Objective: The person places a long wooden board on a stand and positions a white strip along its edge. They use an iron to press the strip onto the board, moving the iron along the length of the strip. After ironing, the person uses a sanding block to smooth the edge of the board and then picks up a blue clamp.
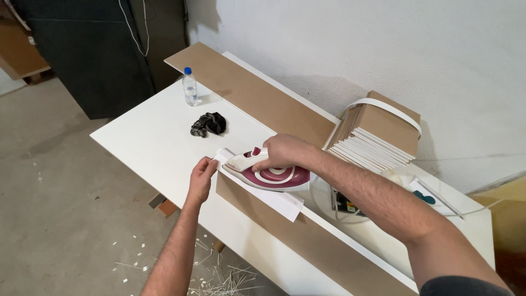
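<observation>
From above, the right hand [282, 151] is wrapped around the handle of a maroon and white iron [268, 174], fingers closed over the top of it. The iron sits flat on a sheet of white paper [279, 200], which lies over the top edge of a brown board [307, 241] standing on its long side across the white table [148, 142]. The iron's pointed nose aims toward the left hand [201, 178].

That left hand is just beside the nose, its fingertips pinching the near end of the paper where it folds over the board's edge. Thumb and fingers are together on the sheet, so the hand is closed on paper, not on the iron. The two hands are near each other, with the iron's tip between them.

Behind the iron, a stack of thin white-edged panels [378, 140] leans against the wall, with a loop of white edging strip [383, 107] curled over it. A second long brown board [246, 93] lies flat along the back of the table. Farther off on the table stand a clear water bottle [189, 86] with a blue cap and, near it, a crumpled dark cloth [208, 124]. Both are well apart from the hands.

On the concrete floor [60, 208] below the table's near edge lie scattered white offcuts [219, 277].
</observation>
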